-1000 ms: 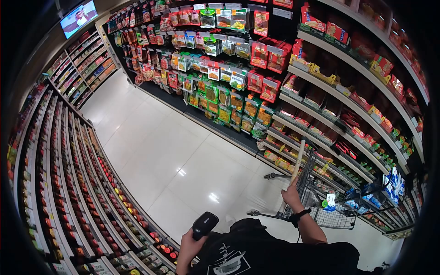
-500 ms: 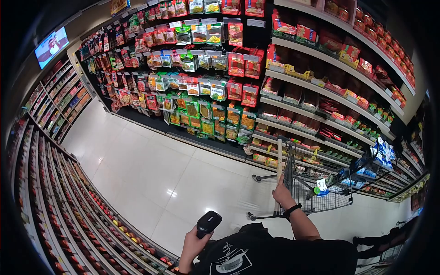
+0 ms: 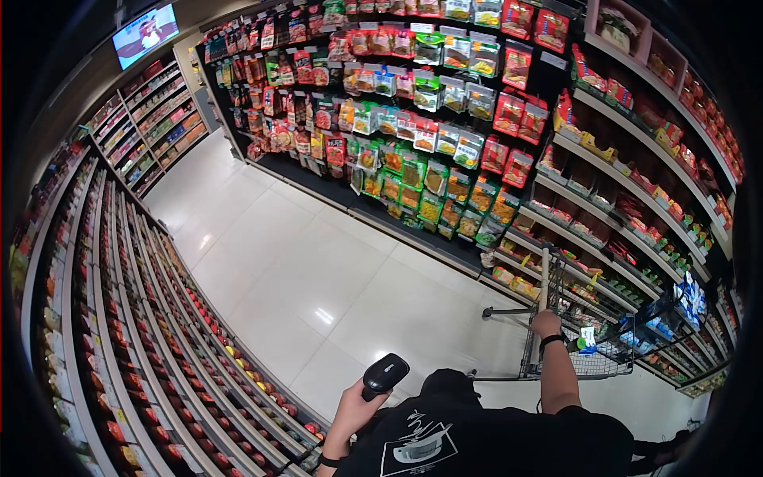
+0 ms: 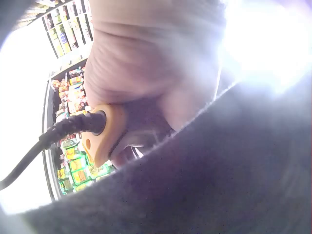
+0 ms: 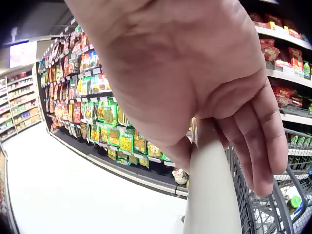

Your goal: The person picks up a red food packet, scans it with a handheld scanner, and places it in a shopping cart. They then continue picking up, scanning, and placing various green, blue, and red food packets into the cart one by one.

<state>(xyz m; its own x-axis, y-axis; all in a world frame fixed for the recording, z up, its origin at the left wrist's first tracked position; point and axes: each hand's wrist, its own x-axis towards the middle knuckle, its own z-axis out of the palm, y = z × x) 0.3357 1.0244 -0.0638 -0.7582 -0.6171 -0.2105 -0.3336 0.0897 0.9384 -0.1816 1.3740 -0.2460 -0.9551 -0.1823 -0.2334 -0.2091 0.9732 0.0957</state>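
Note:
My left hand [image 3: 356,411] grips a black barcode scanner [image 3: 386,375], its rounded glossy head tilted up. In the left wrist view the scanner's orange-yellow base [image 4: 108,134] shows below the palm, with a black cable [image 4: 29,161] running out of it; a dark blurred surface hides the rest. With its thumb on one side and fingers draped down the other, my right hand [image 3: 546,323] holds the pale handle [image 5: 212,190] of a shopping cart [image 3: 592,362]. Inside the cart lies a blue-and-white item with a green cap [image 5: 295,201].
Hanging food packets [image 3: 429,135] line the far side of the aisle, beside tiered shelves [image 3: 636,179] of red packages. Jar-filled shelves [image 3: 159,334] curve along the left. Shiny tile floor [image 3: 318,262] lies between them. A screen [image 3: 145,36] hangs over the far end.
The head view swung right and then back left, so the shelves and cart now appear farther right in it. Both hands keep their holds on the scanner and the cart handle.

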